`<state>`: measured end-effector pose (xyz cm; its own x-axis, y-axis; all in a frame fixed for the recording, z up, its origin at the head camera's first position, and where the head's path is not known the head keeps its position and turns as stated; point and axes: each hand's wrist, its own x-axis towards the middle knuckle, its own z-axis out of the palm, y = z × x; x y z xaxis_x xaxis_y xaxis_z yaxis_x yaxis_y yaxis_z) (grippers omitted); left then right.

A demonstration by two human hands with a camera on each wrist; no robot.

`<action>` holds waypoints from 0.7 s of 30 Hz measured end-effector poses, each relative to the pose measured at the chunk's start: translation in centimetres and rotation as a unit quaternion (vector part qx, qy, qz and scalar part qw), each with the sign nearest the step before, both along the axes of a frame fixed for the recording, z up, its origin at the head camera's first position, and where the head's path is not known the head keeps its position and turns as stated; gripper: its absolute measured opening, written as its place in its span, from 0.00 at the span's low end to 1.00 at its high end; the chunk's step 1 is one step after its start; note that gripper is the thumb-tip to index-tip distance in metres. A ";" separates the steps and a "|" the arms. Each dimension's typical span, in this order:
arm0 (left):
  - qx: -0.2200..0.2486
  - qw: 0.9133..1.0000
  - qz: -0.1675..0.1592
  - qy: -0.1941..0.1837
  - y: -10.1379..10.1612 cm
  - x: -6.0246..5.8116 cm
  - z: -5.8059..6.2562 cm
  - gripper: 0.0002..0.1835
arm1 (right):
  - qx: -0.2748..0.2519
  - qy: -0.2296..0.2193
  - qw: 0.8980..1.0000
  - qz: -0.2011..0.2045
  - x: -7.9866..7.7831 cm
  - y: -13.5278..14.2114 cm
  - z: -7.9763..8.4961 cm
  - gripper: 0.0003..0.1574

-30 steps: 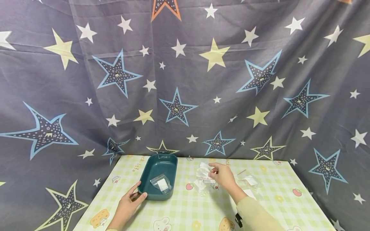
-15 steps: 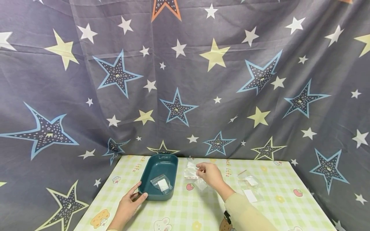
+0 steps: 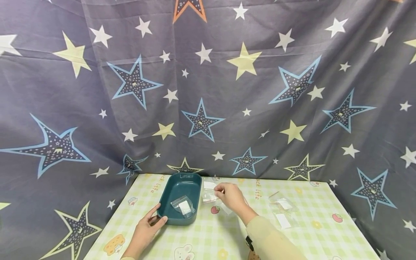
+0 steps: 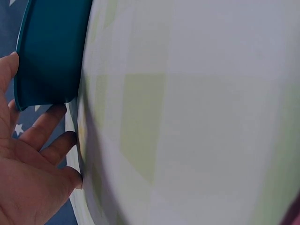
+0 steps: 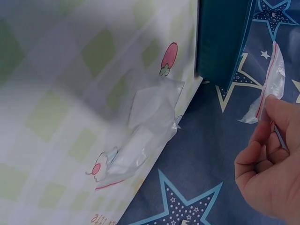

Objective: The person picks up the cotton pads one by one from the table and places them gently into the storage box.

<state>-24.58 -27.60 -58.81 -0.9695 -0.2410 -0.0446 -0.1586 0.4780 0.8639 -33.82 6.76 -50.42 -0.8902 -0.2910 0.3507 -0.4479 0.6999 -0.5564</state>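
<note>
My right hand pinches a small clear zip bag between thumb and fingertips. The bag hangs beside the right wall of a dark teal tray; in the right wrist view its red seal line shows on the raised zip bag. My left hand holds the tray's near left corner, thumb on the front and fingers along the side. Inside the tray lies one zip bag with a white label. More flat clear bags lie on the table below my right hand, partly hidden by it in the head view.
Further right on the table lie several zip bags with white labels, close together. A green checked cloth covers the table. A grey curtain with stars hangs behind its far edge.
My right hand has moved left with the zip bag, from mid-table to beside the tray. The left hand and the tray have stayed in place.
</note>
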 end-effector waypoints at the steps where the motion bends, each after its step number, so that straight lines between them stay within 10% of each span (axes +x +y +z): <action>1: -0.001 1.000 0.000 0.002 0.0 0.0 0.0 0.42 | 0.001 0.000 1.000 0.001 0.0 -0.2 0.0 0.03; 14: 0.004 1.000 0.000 -0.002 0.0 0.1 0.2 0.42 | -0.050 -0.054 0.997 0.016 0.4 -4.5 0.0 0.02; 21: 0.010 1.000 -0.001 0.007 0.0 0.3 0.3 0.42 | -0.184 -0.149 0.970 0.051 1.0 -6.8 -0.8 0.03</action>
